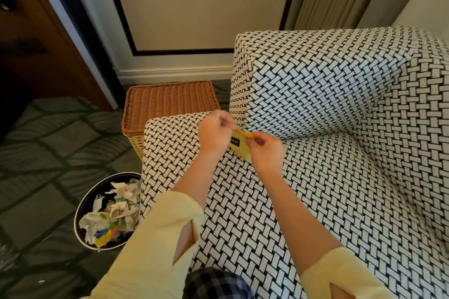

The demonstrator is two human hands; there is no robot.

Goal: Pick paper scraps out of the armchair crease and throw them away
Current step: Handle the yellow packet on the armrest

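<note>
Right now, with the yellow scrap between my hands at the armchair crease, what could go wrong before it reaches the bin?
The right hand pinches only the top edge of the yellow scrap, whose lower corner seems to sit at the crease: a sharp pull might tear it. The bin stands on the floor past the armrest, already heaped with paper: a tossed scrap could miss or roll off.

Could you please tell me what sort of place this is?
Probably a hotel room or a home sitting room: a woven-pattern armchair, green patterned carpet, and a wicker basket and waste bin beside the chair.
</note>
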